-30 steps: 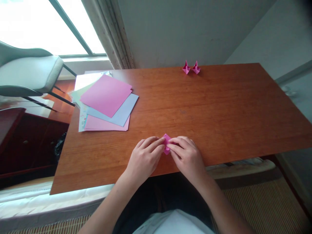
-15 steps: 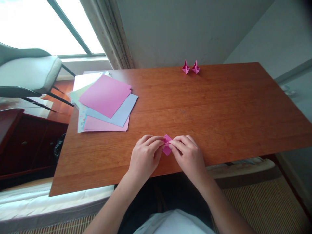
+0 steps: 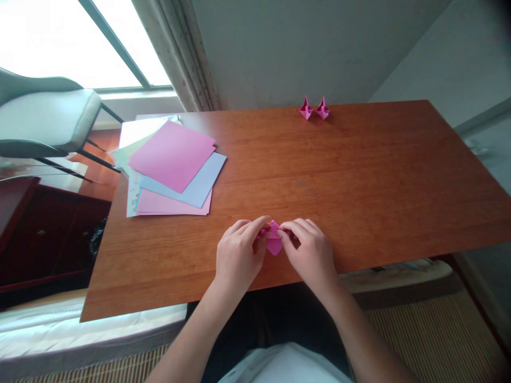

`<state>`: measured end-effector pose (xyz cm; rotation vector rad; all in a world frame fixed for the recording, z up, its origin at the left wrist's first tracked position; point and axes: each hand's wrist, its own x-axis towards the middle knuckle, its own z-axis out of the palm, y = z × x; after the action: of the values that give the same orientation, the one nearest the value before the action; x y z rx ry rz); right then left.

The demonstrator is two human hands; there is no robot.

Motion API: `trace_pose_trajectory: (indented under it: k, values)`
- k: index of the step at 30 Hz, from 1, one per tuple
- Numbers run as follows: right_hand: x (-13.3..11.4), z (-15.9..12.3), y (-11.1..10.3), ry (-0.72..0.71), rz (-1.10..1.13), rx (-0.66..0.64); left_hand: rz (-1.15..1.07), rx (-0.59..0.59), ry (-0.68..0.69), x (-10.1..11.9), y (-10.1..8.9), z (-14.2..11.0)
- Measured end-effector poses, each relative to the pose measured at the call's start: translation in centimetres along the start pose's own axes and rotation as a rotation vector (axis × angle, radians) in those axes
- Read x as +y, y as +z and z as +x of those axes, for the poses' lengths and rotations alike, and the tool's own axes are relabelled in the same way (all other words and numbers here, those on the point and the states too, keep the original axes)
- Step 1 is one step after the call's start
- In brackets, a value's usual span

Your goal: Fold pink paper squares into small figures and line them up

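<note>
A small folded piece of pink paper (image 3: 274, 244) is held between my two hands near the front edge of the wooden table. My left hand (image 3: 241, 247) pinches its left side, with the index finger bent over the top. From the other side, the thumb and fingers of my right hand (image 3: 309, 247) grip its right edge. A crease runs across the paper, and its lower end comes to a blunt point. My fingers hide both of its sides.
Two small pink origami figures (image 3: 314, 110) stand at the table's far edge. On the left of the table (image 3: 359, 175) lies a fanned stack of pink, blue and pale paper sheets (image 3: 173, 157). A grey chair (image 3: 48, 117) stands beyond the left end, by the window.
My left index finger has lifted and bent over the paper's top. The right fingers have shifted slightly outward, showing more of the paper's middle and lower part.
</note>
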<state>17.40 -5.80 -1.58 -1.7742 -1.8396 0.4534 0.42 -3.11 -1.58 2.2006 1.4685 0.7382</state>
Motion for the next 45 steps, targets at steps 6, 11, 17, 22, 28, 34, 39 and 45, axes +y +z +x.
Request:
trace_pose_trajectory:
  k: [6, 11, 17, 22, 28, 34, 39, 45]
  values:
    - [-0.58, 0.49, -0.12, 0.075, -0.023, -0.034, 0.037, 0.014, -0.014, 0.32, 0.23, 0.08]
    - [-0.76, 0.68, 0.0, 0.094, -0.047, -0.031, 0.05, 0.002, -0.017, 0.37, 0.35, 0.24]
    - [-0.75, 0.71, 0.19, 0.104, -0.052, -0.019, 0.059, 0.001, -0.007, 0.49, 0.38, 0.25]
    - [-0.58, 0.67, 0.38, 0.1, -0.037, 0.002, 0.056, 0.002, -0.013, 0.54, 0.42, 0.26]
    - [-0.5, 0.7, 0.42, 0.093, -0.055, -0.008, 0.037, 0.029, -0.012, 0.54, 0.54, 0.21]
    - [-0.6, 0.67, 0.47, 0.093, -0.062, -0.003, 0.033, 0.023, -0.018, 0.53, 0.64, 0.24]
    - [-0.71, 0.54, 0.5, 0.099, -0.074, 0.001, 0.06, 0.004, -0.019, 0.48, 0.69, 0.23]
    - [-0.92, 0.32, 0.8, 0.087, -0.119, 0.022, 0.089, -0.016, -0.002, 0.81, 0.6, 0.26]
